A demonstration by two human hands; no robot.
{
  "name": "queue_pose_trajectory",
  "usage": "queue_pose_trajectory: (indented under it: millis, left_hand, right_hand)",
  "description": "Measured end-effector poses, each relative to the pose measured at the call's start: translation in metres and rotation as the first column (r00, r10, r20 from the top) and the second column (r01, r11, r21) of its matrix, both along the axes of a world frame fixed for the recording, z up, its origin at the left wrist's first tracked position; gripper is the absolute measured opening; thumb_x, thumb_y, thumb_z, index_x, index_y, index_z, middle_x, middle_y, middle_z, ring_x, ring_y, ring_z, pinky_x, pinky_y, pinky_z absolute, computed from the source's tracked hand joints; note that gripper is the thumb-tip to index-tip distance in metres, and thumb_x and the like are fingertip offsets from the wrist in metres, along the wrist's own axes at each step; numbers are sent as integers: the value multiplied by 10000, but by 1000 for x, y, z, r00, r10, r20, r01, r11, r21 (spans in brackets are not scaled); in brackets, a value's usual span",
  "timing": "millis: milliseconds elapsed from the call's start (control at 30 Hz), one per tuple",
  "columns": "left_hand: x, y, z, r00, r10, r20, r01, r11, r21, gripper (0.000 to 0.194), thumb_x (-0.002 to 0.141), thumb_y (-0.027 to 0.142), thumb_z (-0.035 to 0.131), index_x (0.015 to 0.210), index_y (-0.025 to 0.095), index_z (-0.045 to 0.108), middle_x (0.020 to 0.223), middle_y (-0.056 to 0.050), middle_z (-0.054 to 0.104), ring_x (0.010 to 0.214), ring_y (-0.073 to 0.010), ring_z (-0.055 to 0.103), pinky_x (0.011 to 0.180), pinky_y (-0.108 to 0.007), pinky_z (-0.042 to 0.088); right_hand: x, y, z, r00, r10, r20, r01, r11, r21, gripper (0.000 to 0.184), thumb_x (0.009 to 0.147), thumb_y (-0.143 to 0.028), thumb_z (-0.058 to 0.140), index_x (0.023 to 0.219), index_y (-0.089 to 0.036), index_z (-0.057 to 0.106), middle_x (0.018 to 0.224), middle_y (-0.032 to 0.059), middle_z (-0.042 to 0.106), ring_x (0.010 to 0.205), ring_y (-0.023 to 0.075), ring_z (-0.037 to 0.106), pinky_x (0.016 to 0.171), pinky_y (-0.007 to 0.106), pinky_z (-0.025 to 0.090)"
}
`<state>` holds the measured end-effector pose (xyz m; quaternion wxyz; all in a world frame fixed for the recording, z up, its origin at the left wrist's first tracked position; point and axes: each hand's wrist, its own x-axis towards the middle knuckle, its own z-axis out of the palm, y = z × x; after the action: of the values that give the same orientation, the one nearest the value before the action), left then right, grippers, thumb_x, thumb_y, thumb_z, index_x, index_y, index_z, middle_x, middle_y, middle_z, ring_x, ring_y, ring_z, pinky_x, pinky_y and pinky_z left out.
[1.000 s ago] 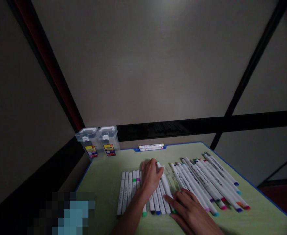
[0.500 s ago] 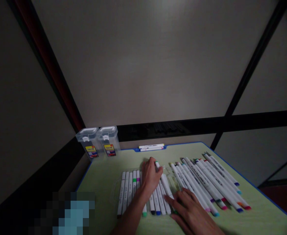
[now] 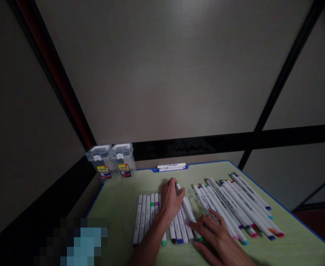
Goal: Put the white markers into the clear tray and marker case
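A white marker [image 3: 188, 210] with green ends lies slanted at the right end of a row of markers [image 3: 144, 218] in a clear plastic tray [image 3: 133, 207]. The fingers of my left hand [image 3: 172, 195] are closed on its far end. My right hand [image 3: 214, 234] rests low beside its near end, fingers apart, with the index fingertip against the barrel. The marker's near green tip shows between that finger and the thumb. My left wrist and forearm hide the middle of the row. Some of the tray's right part shows bare.
Many loose white markers [image 3: 234, 203] with coloured ends lie on the right of the green table [image 3: 111, 207]. Two clear lidded cases [image 3: 101, 162] stand at the back left. Two markers [image 3: 171, 167] lie in the blue rim's notch. A panelled wall [image 3: 162, 81] rises behind.
My right hand's fingers have shifted slightly and spread a little along the marker's near end, uncovering more of its green tip. My left hand has hardly moved.
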<state>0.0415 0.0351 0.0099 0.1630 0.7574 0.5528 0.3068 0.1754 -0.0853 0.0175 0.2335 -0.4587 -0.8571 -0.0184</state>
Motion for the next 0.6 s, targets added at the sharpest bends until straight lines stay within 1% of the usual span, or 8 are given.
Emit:
queue_pose_trajectory:
  millis: [167,400,500,600]
  left_hand:
    - [0,-1,2,1000,-21,8,20,999,28,119,786,245,482,879,188,528,828,-25,627,835,-184,551,775,-308,399]
    - [0,-1,4,998,-54,31,53,998,22,160,820,241,447,907,183,568,866,-34,651,851,-173,576,838,-321,390]
    - [0,-1,4,998,-47,28,47,999,20,183,821,245,451,941,177,569,894,-43,653,877,-176,578,862,-327,382]
    - [0,-1,3,999,-50,19,50,998,29,197,823,254,449,955,170,569,877,-46,655,866,-178,580,861,-328,384]
  right_hand:
    - [2,0,2,1000,8,-1,-8,1000,-26,366,850,-256,489,1215,-241,471,911,41,639,896,215,597,908,459,366]
    - [4,0,-1,1000,-5,-8,5,1000,26,370,857,-274,481,1225,-248,451,909,33,642,884,208,602,885,434,375]
    - [4,1,-1,1000,-17,6,17,999,30,361,858,-262,480,1218,-250,460,879,27,640,851,200,607,888,445,356]
    - [6,2,-1,999,-27,17,26,998,61,365,853,-235,484,1218,-242,459,879,25,638,843,192,605,895,447,328]
